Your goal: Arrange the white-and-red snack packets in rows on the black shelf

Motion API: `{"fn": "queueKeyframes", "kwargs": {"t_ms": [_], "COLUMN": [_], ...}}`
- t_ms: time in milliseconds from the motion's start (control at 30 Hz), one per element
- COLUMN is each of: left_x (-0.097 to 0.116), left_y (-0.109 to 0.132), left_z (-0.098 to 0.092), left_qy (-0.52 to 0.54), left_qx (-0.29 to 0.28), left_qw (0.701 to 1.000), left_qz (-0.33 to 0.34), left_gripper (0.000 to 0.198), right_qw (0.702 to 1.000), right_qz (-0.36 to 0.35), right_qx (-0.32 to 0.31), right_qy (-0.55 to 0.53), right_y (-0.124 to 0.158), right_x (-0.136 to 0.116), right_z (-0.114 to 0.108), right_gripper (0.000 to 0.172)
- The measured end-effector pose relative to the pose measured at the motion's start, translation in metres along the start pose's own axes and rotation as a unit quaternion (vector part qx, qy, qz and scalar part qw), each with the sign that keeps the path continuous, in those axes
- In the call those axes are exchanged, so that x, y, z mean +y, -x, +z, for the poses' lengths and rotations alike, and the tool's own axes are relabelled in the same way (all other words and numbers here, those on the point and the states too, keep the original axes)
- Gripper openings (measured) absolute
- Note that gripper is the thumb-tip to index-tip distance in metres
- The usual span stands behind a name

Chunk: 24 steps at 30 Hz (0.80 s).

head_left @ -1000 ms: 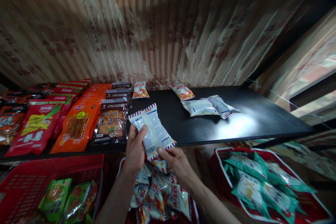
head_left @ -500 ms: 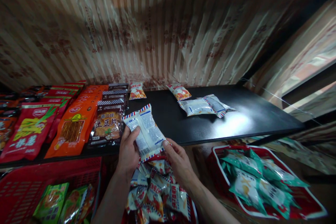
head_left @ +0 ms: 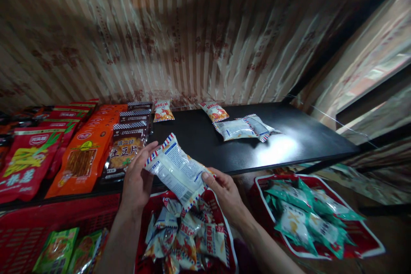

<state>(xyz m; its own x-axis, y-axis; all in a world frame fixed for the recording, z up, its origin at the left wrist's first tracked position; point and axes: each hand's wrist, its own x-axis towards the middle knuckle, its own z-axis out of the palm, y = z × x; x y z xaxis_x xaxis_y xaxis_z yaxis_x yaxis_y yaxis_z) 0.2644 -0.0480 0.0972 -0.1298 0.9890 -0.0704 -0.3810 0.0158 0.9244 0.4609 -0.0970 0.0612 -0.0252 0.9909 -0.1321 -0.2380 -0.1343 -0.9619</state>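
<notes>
Both my hands hold one white snack packet point(head_left: 177, 171) with red-and-blue striped edges, back side up, above a red basket point(head_left: 222, 215) full of similar packets. My left hand point(head_left: 136, 180) grips its left edge with the fingers curled behind it. My right hand point(head_left: 224, 190) pinches its lower right edge. The packet hangs just in front of the black shelf point(head_left: 289, 145). On the shelf lie two white packets point(head_left: 242, 127) and two orange-printed ones point(head_left: 214, 111) near the wall.
Rows of red, orange and dark snack bags point(head_left: 80, 154) fill the shelf's left part. A red basket with green packets point(head_left: 305, 218) stands at the right, another with green bags point(head_left: 61, 248) at the lower left. A striped wall backs the shelf.
The packet has tilted and dropped a little toward the basket, turning in my hands. My left hand shifted left along its edge. The view moved slightly right.
</notes>
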Motion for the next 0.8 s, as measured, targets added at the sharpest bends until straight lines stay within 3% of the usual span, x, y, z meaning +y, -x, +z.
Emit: {"fn": "queueKeyframes", "kwargs": {"t_ms": [267,467,800], "left_x": [0.003,-0.004,-0.008], "left_y": [-0.001,-0.005,-0.005], "left_z": [-0.008,-0.009,-0.006], "left_qy": [-0.080,-0.108,-0.123], "left_qx": [-0.094,-0.084,-0.056], "left_qw": [0.989,0.989,0.991], "left_qz": [-0.087,-0.051,-0.008], "left_gripper": [0.042,0.026,0.023], "right_qw": [1.000,1.000,0.998], "right_qz": [0.010,0.009,-0.008], "right_qx": [0.004,0.028,0.063], "right_qy": [0.016,0.006,0.001], "right_y": [-0.001,-0.002,0.000], "right_x": [0.007,0.002,0.001], "right_z": [-0.017,-0.012,-0.014], "right_gripper": [0.030,0.031,0.028]}}
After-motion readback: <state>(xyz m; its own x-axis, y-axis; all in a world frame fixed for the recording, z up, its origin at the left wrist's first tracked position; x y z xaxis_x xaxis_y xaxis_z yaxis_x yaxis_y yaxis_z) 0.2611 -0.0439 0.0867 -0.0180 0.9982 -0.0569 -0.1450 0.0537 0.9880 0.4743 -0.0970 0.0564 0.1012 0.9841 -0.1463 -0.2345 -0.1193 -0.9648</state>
